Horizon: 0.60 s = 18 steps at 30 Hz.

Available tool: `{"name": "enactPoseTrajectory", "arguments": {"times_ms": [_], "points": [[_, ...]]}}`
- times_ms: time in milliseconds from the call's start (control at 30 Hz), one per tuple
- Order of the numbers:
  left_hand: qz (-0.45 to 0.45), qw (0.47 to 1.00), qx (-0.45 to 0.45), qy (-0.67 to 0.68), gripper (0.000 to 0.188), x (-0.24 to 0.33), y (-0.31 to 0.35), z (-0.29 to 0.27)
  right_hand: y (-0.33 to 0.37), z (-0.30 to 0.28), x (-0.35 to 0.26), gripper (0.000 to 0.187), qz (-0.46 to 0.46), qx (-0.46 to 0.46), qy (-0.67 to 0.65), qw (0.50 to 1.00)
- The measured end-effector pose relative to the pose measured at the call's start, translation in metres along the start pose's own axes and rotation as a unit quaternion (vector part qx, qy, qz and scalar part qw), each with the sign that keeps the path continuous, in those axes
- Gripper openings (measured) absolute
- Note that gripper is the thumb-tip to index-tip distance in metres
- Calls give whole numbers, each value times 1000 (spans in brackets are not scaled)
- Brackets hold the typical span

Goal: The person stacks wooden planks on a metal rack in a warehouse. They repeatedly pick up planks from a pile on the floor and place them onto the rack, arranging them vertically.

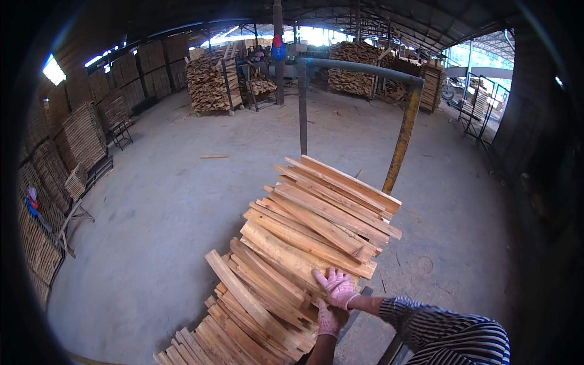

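A long pile of rough wooden slats [304,210] slopes from the metal frame down toward the lower left. My right hand [337,287], in a pink-and-white work glove, rests on the near ends of the slats with its fingers spread. Just below it is my left hand [328,319], gloved alike, at the end of a wooden slat [286,261]. Its thumb lies on top and the other fingers are mostly hidden, seemingly wrapped round the wood. One loose slat [246,295] lies askew across the lower part of the pile.
A metal frame [365,68] with a worn yellow post stands behind the pile. Stacked wood [213,85] rises at the back, and more leans along the left wall. A low trestle [74,222] stands at left. One stray stick [214,157] lies on the concrete floor.
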State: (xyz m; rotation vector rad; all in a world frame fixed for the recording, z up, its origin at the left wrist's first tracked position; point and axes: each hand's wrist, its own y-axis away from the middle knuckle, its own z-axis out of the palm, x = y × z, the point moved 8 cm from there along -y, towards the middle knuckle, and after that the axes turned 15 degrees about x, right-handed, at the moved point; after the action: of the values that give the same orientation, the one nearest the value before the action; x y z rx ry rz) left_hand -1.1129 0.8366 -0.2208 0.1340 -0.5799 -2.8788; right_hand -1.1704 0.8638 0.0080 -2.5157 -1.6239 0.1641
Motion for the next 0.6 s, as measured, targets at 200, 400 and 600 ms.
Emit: {"name": "enactPoseTrajectory", "arguments": {"times_ms": [200, 400, 600], "points": [[24, 995, 43, -87, 86, 29, 58, 18, -17, 2, -8, 95, 25, -64, -85, 994], [97, 991, 13, -94, 93, 56, 153, 95, 28, -2, -24, 109, 114, -170, -510, 835], [417, 858, 281, -110, 76, 109, 385, 164, 189, -57, -153, 119, -101, -294, -472, 825]]}}
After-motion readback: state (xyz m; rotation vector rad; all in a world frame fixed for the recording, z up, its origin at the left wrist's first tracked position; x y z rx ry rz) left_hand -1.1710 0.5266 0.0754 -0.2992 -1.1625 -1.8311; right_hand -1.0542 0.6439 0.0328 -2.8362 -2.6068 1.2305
